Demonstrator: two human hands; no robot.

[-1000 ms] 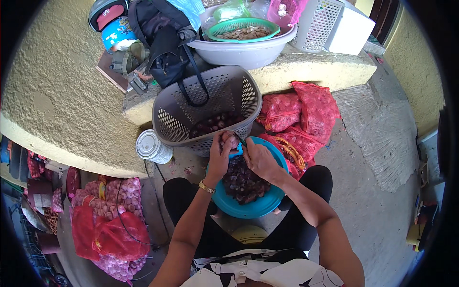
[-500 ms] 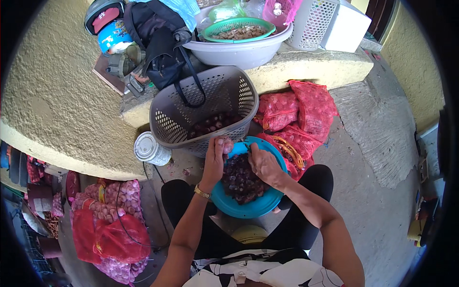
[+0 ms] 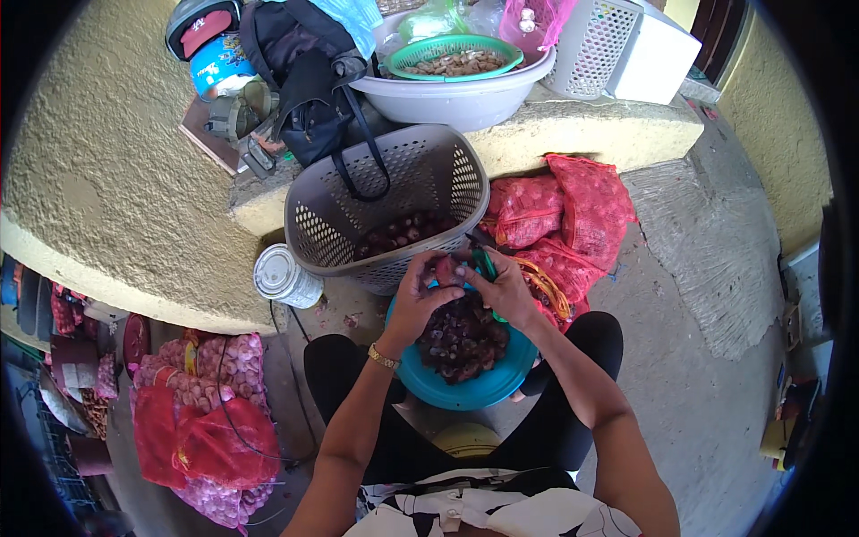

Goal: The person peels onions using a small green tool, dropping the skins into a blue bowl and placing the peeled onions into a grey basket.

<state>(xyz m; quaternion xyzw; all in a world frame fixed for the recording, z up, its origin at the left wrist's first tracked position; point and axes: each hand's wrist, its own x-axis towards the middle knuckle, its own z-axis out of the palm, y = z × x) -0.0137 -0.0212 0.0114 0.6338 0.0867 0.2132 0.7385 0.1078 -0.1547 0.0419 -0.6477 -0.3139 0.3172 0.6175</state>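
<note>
Above the blue basin (image 3: 514, 365), my two hands meet. My left hand (image 3: 420, 291) wears a gold-coloured watch or bracelet on its wrist and grips a reddish-purple onion (image 3: 447, 270). The right hand (image 3: 506, 291) holds what looks like a green-handled knife (image 3: 484, 261), its dark tip pointing away from me. Its thumb presses against the onion, and its fingers cover part of the handle. Small dark purple onions and skins (image 3: 456, 338) are heaped in the basin between my knees. Just beyond stands a grey perforated basket (image 3: 300, 219) with more dark onions (image 3: 410, 231) at its bottom.
Red mesh sacks (image 3: 591, 210) lie right of the basket. A white bucket (image 3: 284, 277) stands left, a black cord beside it. Pinkish bulbs fill a net sack (image 3: 242, 367) at lower left. A black bag (image 3: 318, 116) and pale tub (image 3: 438, 106) rest on the concrete ledge.
My right hand has risen from the heap in the basin and come to the onion in my left hand. The green handle now shows. My left hand has shifted slightly right.
</note>
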